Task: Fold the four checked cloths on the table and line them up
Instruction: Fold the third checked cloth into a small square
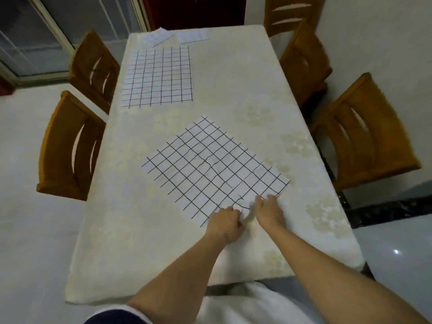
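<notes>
The cream-covered surface (233,90) fills the middle of the frame, with wooden chairs (70,146) along both sides. At its centre, the diagonal checked cloth (210,167) lies spread, its lower edge rumpled. A second checked cloth (157,77) lies flat at upper left. Two small folded cloths (157,37) sit above it near the top edge. The left hand (225,224) and right hand (268,210), just beside each other, each pinch the diagonal checked cloth's lower edge.
</notes>
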`<state>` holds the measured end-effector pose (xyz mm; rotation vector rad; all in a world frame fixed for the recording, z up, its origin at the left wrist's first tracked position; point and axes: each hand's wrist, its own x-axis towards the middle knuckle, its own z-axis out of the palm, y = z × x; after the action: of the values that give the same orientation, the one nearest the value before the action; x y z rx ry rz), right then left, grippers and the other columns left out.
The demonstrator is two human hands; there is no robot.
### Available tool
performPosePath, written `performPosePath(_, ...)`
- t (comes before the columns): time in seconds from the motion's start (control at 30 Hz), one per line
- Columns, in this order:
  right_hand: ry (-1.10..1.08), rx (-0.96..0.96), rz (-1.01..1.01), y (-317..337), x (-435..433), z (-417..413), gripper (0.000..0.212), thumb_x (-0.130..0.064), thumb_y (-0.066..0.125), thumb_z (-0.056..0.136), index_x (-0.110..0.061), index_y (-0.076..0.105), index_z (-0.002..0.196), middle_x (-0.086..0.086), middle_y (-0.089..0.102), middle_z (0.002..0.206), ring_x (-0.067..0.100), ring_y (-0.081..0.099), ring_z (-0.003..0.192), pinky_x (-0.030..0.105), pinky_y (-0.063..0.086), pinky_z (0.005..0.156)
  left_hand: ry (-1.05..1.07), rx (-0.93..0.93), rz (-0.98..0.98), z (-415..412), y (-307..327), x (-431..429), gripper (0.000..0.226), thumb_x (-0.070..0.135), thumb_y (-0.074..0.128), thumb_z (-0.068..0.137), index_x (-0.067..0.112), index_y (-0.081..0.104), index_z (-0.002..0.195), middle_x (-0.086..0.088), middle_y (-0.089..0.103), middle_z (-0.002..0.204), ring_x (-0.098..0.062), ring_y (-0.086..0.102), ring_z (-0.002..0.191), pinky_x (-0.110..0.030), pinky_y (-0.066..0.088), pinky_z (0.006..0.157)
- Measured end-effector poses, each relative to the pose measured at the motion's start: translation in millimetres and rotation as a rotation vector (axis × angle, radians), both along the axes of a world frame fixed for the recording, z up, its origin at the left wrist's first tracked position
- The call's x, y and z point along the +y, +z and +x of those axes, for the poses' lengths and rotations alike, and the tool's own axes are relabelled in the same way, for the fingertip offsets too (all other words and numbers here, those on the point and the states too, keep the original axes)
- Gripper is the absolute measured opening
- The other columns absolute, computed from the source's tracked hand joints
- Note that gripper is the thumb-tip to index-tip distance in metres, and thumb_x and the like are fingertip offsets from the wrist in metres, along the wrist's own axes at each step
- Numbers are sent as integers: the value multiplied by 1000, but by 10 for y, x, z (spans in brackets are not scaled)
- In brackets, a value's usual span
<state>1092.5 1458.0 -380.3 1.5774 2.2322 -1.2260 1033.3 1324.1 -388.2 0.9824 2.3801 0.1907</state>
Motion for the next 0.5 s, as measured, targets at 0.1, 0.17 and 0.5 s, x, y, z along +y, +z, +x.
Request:
performPosePath(0.1,102,166,-79,26,121,-145,53,-37,54,98,-14,42,144,12,56,139,30,54,124,33,42,97,-15,4,-17,41,-17,196,35,42,44,100,15,63,111,-7,58,114,-30,58,105,-41,48,83)
performPosePath(0.17,117,217,-91,-1,188,-280,47,-27,53,99,-9,45,142,12,54,140,27,54,124,29,41,98,-17,20,-26,101,-15,303,31,36,44,99,15,65,110,-8,60,112,-32,60,103,-40,47,82)
performPosePath(0.5,389,269,-142,-53,-143,-834,16,-11,40,101,-8,55,105,11,64,100,26,54,82,27,34,66,271,-51,-36,114,26,357,36,34,45,100,9,67,115,-17,67,111,-35,60,106,-43,44,91)
